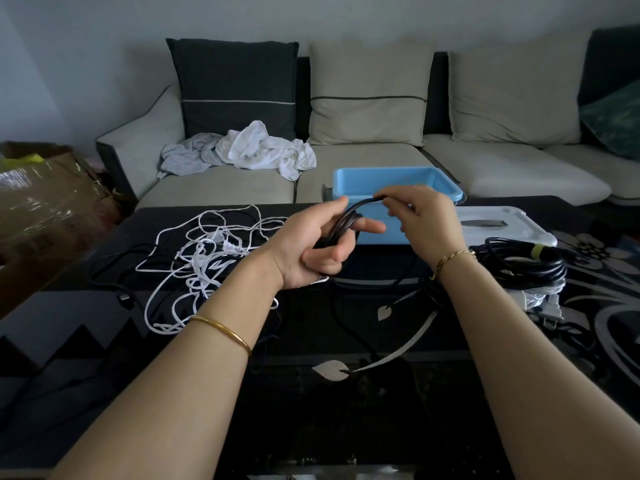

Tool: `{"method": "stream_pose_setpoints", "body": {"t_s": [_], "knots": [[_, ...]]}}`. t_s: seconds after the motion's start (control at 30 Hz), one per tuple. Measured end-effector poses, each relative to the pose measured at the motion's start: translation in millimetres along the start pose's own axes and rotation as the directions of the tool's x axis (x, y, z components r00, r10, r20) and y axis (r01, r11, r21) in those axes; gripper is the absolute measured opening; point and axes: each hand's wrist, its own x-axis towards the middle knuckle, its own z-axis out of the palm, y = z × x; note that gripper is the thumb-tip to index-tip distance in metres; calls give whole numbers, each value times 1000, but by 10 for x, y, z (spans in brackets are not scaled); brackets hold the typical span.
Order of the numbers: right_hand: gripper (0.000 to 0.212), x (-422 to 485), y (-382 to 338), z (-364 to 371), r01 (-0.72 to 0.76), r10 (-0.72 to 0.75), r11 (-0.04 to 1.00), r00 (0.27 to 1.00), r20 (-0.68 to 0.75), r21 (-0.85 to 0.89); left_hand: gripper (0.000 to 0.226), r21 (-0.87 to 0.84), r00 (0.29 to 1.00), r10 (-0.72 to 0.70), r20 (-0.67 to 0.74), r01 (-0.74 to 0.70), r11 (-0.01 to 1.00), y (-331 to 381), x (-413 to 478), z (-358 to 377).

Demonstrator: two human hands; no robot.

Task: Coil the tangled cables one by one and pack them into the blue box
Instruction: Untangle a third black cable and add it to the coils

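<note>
Hands together above dark glass table [346, 393]: left hand [311, 244] grips thin black cable coil [343, 223], right hand [426, 216] pinches its strand before open blue plastic box [398, 183].

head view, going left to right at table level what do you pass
cardboard box → tangle of white cables → left hand gripping the black cable → right hand pinching the same cable → coiled black bundle with a yellow band. I left out the blue box, since it overlaps both hands.

Centre: blue box [415, 183]; left: white cables [202, 254]; right: black cable coil [530, 268]; foreground: black table [294, 393] with silver leaf pattern
</note>
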Motion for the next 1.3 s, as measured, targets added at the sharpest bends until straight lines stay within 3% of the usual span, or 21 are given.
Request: {"method": "stream_pose_setpoints", "body": {"t_s": [0.07, 0.17, 0.27, 0.33, 0.4, 0.47, 0.53, 0.6, 0.8, 0.9, 1.07, 1.17, 1.3], "knots": [[17, -38, 27, 52, -96, 90, 985, 995, 48, 145, 52, -70, 997, 22, 71, -17, 997, 32, -10, 9], [20, -115, -38, 162, -225, 160, 929, 960, 231, 294, 49, -242, 991, 104, 83, -81, 967, 71, 25, -19], [22, -166, -146, 271, -422, 212, 802, 863, 459, 422, 49, -419, 984, 181, -1, -164, 893, 84, 42, -73], [24, -188, -198, 314, -479, 215, 798, 793, 570, 365, 47, -534, 971, 224, -89, -236, 812, 84, 43, -109], [25, -210, -252, 317, -441, 209, 870, 733, 648, 219, 43, -612, 948, 248, -198, -317, 725, 88, 54, -153], [23, -231, -325, 283, -378, 207, 922, 669, 714, 86, 30, -599, 923, 241, -301, -380, 705, 88, 76, -188], [24, -241, -413, 227, -277, 195, 961, 627, 754, -19, 18, -499, 884, 225, -409, -423, 756, 80, 105, -200], [24, -244, -516, 153, -153, 166, 984, 593, 788, -92, 22, -395, 850, 223, -478, -434, 809, 71, 147, -184], [33, -282, -746, -55, 60, 146, 979, 467, 872, -195, 27, -195, 832, 267, -487, -402, 895, -13, 194, -120], [32, -276, -807, -123, 145, 93, 969, 532, 842, -199, 31, -16, 809, 321, -493, -378, 926, -68, 140, -111], [16, -193, -811, -225, 105, -25, 990, 796, 604, -97, 25, 406, 783, 397, -480, -202, 891, -160, 138, -105], [4, -98, -738, -314, 92, -79, 996, 920, 384, -14, 25, 395, 875, 265, -405, -94, 914, -187, 147, -66], [3, -37, -546, -327, 67, -80, 996, 971, 225, 66, 33, 439, 976, 125, -179, -34, 898, -135, 89, -12]]}}
